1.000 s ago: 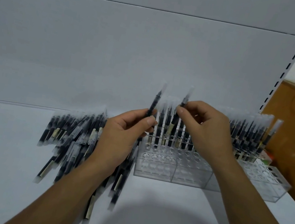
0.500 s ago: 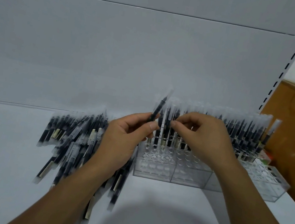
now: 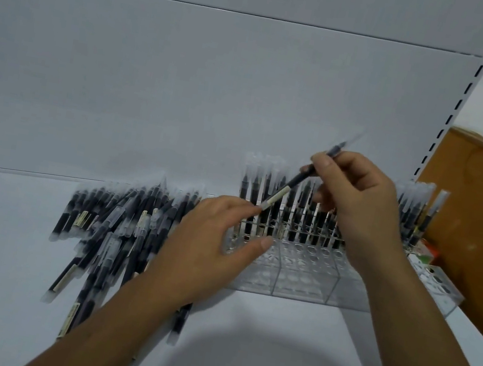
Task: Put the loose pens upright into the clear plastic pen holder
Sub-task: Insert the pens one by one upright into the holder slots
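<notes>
One clear holder (image 3: 298,275), rear rows holding upright pens (image 3: 252,197); one uncountable pile of loose pens (image 3: 118,226) left of it. Right hand (image 3: 358,202) pinches one pen (image 3: 294,182) tilted above holder; left hand (image 3: 211,241) relaxed, empty, beside its lower end.

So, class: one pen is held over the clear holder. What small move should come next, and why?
Probably the right hand should tip its pen upright and lower it into an empty front hole of the clear pen holder: the pen is pinched at a slant above it, and only the back rows look filled.
</notes>
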A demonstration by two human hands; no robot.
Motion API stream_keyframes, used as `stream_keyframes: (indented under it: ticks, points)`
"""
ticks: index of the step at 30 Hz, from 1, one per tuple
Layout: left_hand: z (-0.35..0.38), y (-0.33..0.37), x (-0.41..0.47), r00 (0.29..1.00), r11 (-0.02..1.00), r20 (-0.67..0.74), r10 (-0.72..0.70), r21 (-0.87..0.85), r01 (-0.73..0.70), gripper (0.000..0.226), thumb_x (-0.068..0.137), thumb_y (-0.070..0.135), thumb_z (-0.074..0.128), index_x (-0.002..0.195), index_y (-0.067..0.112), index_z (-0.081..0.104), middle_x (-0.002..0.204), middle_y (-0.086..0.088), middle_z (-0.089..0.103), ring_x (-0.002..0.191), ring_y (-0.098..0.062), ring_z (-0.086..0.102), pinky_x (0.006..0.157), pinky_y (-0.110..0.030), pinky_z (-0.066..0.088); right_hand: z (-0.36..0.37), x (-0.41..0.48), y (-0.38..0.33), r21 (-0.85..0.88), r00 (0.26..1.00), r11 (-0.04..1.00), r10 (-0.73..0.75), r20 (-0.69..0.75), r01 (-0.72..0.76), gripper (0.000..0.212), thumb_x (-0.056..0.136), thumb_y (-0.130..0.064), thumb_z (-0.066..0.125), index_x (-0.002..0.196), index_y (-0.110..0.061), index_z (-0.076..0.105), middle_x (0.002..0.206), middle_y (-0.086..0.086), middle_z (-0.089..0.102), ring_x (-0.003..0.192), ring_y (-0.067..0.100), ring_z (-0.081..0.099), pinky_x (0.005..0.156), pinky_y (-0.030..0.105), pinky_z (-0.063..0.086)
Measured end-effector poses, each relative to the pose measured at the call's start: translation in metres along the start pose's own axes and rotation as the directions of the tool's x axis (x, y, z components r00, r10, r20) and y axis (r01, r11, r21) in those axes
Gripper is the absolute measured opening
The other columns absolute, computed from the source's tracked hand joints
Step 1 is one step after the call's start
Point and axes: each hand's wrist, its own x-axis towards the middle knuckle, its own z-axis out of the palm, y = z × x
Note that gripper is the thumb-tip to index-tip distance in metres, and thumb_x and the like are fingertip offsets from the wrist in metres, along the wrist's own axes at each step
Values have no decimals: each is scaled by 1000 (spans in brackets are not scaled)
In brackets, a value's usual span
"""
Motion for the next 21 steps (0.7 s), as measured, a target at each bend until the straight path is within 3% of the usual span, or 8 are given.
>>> stream_keyframes:
  ticks: [5,9,16,21]
  points:
    - [2,-3,-2,995,990,101,-14,138,-1,70,83,72,36,137,31,52,137,17,48,126,2,36,104,-23,29,-2,3,14,-320,996,944,-90,-11,81,5,90,-32,68,86,-28,69,71,-9,67,60,1,58,58,17,50]
    - [2,-4,-2,995,987,103,-10,158,-6,71,83,74,34,135,31,54,136,16,51,125,1,39,107,-27,32,1,2,22,-432,994,895,-103,36,109,7,88,-37,68,86,-30,68,67,-16,62,57,-2,53,57,14,42]
    - [4,-6,-2,996,990,92,9,141,-22,70,81,75,35,132,32,56,131,18,52,119,5,38,100,-21,30,8,0,33,-679,972,726,60,225,112,12,89,-43,66,84,-33,62,69,-20,57,65,-4,53,63,23,43]
    - [4,-9,-2,996,990,82,15,137,-26,68,82,75,38,130,31,58,129,19,53,117,7,38,97,-19,28,13,2,34,-717,970,687,78,229,114,15,89,-45,66,81,-33,59,71,-18,57,68,0,55,62,24,46]
